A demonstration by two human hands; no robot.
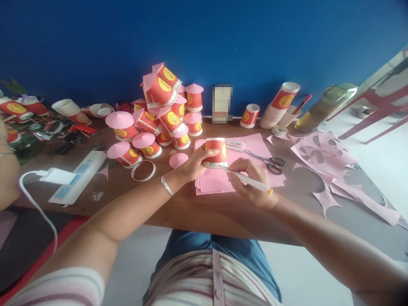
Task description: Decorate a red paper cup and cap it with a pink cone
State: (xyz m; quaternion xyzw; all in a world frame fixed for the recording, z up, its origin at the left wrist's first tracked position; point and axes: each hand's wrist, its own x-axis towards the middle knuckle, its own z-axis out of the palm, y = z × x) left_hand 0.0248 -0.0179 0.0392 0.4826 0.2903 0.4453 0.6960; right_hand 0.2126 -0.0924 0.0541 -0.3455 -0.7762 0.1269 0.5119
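Note:
My left hand (195, 165) is wrapped round a red paper cup (216, 151) that stands upside down on a stack of pink paper sheets (255, 148). My right hand (251, 182) grips a white pen (251, 182) like a pencil, with its tip against the cup's rim on the paper. A pink paper disc (178, 160) lies just left of my left hand. Scissors (270, 163) rest on the pink sheets beyond my right hand.
A pile of red cups with pink cone lids (159, 114) is heaped at the back. A stack of cups (280, 104), a tape roll (279, 130) and a bottle (325, 106) lie back right. Pink paper offcuts (325, 157) spread right. A white power strip (78, 176) lies left.

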